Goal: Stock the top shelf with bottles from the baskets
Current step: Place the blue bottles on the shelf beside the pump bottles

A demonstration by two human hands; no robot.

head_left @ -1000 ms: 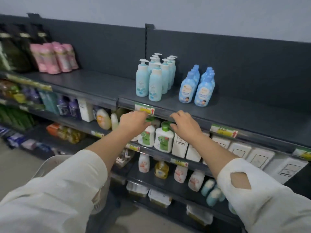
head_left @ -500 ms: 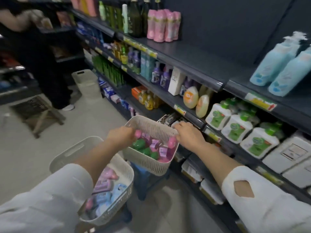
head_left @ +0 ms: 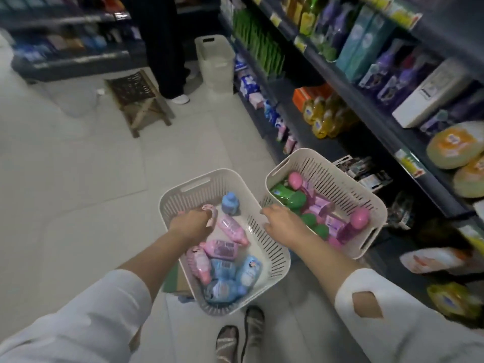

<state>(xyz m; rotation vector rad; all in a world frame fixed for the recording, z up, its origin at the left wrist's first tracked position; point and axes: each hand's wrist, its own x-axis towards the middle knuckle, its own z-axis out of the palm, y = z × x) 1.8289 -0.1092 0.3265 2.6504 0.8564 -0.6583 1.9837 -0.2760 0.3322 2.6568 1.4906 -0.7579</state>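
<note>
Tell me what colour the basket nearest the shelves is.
Cream white basket, seen in the head view.

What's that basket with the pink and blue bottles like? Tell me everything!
The left basket is cream plastic, a rounded rectangle with slotted walls and a handle slot at its far end. It stands upright beside the other basket. Pink and blue bottles lie jumbled inside; one blue bottle stands at the far end. The left hand reaches in, fingers on a pink bottle.
</note>
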